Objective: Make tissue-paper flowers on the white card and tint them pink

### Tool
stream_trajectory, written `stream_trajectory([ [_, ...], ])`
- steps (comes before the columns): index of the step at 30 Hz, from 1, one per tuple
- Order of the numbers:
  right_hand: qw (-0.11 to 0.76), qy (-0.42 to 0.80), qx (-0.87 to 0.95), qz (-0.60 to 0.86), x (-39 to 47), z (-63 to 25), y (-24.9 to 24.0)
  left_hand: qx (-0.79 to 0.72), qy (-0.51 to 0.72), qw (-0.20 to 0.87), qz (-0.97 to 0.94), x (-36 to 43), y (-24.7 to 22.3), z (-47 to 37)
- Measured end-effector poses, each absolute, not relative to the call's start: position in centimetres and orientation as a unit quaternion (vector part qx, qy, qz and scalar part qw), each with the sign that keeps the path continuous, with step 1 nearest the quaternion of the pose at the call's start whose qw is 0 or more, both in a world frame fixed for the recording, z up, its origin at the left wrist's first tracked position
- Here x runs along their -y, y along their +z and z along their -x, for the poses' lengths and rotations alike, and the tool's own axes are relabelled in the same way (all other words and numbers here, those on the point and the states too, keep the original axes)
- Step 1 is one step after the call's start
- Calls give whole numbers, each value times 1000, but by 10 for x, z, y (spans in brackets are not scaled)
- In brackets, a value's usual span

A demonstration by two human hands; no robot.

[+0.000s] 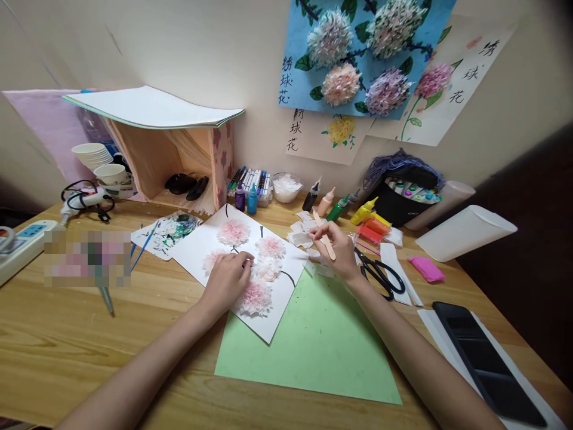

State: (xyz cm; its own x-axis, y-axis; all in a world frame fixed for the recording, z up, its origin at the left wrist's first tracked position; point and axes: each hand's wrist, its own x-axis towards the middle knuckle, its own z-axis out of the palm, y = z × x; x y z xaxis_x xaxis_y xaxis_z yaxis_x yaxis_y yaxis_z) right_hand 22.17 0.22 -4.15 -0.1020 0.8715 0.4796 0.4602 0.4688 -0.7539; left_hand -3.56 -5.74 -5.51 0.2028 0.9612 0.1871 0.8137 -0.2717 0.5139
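A white sheet of paper (pixel 188 249) bears several fluffy pink and white paper flowers (pixel 255 298) and short black painted stem lines. My left hand (pixel 227 278) rests on this sheet among the flowers, its fingers bent but apart and partly hiding the blooms beneath. In my right hand (pixel 335 251) is a flat wooden craft stick (pixel 330 246), pinched and tilted above the sheet's right corner. Small torn white paper pieces (pixel 301 233) lie just beyond that hand. Under the white sheet's lower right side is a green sheet (pixel 313 346).
Black scissors (pixel 380 272) lie right of my right hand. Paint bottles (pixel 338 208) and a bowl of white material (pixel 287 188) line the back. Blue brushes (pixel 144 245) and a paint-smeared sheet (pixel 172 233) lie left. A phone-like black case (pixel 483 358) is at right.
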Motion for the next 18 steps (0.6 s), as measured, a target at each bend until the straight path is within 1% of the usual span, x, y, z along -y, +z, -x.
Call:
stream_trajectory([
  [2,491,238,698,463,6,-220,-43,-579,256,147,-760,59,-53,36],
  [7,530,359,631,439,30,-211,-53,-543,321,124,-766,68,-43,30],
  [12,505,435,614,423,49,-194,-63,-497,331,190,-779,73,-39,14],
  [18,496,465,604,416,51,-193,-66,-502,351,231,-756,66,-39,2],
])
